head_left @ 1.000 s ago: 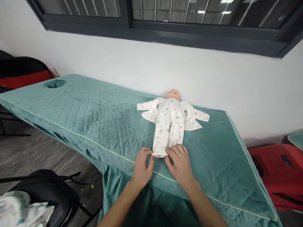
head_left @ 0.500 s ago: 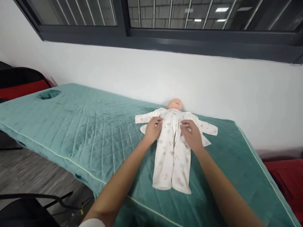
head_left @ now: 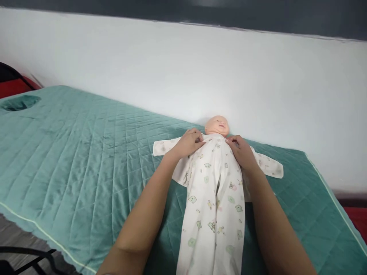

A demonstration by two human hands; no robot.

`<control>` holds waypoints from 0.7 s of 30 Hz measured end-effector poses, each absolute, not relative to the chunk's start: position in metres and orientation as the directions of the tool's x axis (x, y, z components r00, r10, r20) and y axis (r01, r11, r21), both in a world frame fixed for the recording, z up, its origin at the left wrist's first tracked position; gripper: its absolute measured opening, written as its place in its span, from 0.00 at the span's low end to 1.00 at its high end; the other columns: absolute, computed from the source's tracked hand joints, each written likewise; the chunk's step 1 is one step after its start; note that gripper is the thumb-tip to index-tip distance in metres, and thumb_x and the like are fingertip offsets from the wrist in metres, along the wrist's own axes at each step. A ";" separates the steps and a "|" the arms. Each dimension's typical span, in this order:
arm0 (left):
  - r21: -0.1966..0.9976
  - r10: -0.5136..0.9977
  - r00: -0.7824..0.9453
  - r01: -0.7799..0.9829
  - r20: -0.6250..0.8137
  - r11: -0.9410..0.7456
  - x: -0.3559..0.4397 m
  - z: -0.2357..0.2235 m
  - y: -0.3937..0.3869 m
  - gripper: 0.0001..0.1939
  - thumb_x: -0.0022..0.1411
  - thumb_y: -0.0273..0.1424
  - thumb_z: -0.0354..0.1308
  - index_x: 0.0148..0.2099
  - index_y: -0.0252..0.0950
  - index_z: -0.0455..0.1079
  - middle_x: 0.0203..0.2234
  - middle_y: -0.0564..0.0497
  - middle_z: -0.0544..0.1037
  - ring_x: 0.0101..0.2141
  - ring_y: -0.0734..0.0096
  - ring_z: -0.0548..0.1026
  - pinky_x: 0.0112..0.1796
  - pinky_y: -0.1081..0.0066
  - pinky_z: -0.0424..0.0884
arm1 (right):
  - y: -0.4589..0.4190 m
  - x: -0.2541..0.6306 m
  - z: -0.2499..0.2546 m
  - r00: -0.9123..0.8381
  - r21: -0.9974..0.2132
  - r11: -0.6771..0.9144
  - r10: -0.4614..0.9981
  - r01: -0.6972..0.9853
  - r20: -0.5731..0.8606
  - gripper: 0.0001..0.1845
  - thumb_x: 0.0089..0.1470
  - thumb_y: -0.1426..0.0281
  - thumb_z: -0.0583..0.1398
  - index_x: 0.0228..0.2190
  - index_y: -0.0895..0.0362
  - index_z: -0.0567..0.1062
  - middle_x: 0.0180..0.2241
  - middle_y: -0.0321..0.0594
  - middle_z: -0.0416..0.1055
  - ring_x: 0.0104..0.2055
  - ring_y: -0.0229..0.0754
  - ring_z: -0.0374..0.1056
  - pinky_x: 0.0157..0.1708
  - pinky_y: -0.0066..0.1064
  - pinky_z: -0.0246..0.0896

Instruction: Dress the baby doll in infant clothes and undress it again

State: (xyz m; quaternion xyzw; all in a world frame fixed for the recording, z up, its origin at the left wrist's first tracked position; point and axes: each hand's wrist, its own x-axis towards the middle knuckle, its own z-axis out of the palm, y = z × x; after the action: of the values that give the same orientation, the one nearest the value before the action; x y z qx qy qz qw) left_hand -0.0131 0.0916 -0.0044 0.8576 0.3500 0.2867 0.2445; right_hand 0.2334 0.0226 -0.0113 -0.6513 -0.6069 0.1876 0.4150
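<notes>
A baby doll (head_left: 217,125) lies face up, its head close to the wall. Beneath its chin spreads a white printed baby top (head_left: 269,165), sleeves stretched out to both sides. White printed baby pants (head_left: 213,206) lie over the top and the doll's body, legs toward me and waist up at the chest. My left hand (head_left: 189,143) is closed, thumb and fingers pinching the pants at the left corner of the waist. At the right corner, my right hand (head_left: 241,152) pinches the pants in the same way. The doll's limbs are hidden under the cloth.
A green quilted cover (head_left: 97,152) lies over a long bed with a face hole (head_left: 21,102) at the far left. The white wall (head_left: 129,65) runs along the bed's back edge. Red and black seating shows at the left, something red at the right.
Both hands have moved up along the pants toward the doll's neck and closed on the waist, which now lies higher. My view has come nearer and tilted down.
</notes>
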 end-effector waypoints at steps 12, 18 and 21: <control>0.590 0.879 0.374 0.652 0.297 -0.477 -0.004 -0.007 0.096 0.09 0.67 0.35 0.49 0.36 0.39 0.67 0.26 0.52 0.73 0.29 0.66 0.70 0.32 0.69 0.61 | 0.024 0.241 -0.011 0.144 -0.672 0.054 0.961 0.739 0.235 0.16 0.58 0.55 0.54 0.26 0.52 0.64 0.26 0.32 0.66 0.31 0.41 0.61 0.34 0.32 0.52; 0.457 0.929 0.222 0.821 0.297 -0.342 0.013 -0.017 0.100 0.14 0.70 0.37 0.45 0.45 0.39 0.70 0.29 0.47 0.78 0.32 0.59 0.75 0.34 0.67 0.63 | 0.032 0.233 -0.015 0.266 -0.668 0.018 0.910 0.744 0.320 0.16 0.57 0.56 0.54 0.24 0.52 0.60 0.22 0.31 0.61 0.27 0.40 0.56 0.30 0.32 0.47; 0.478 0.923 0.234 0.800 0.307 -0.362 0.016 -0.018 0.098 0.14 0.70 0.36 0.47 0.49 0.42 0.71 0.35 0.48 0.80 0.37 0.60 0.76 0.37 0.67 0.65 | 0.035 0.229 -0.019 0.317 -0.705 0.008 0.889 0.710 0.330 0.16 0.56 0.57 0.56 0.23 0.52 0.61 0.22 0.31 0.63 0.28 0.40 0.58 0.31 0.32 0.50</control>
State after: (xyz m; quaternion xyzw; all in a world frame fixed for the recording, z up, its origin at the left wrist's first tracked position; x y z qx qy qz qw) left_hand 0.0157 0.0982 -0.0183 0.7777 0.5539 0.2760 0.1107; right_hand 0.2289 0.0355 -0.0187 -0.6959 -0.5744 0.1076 0.4175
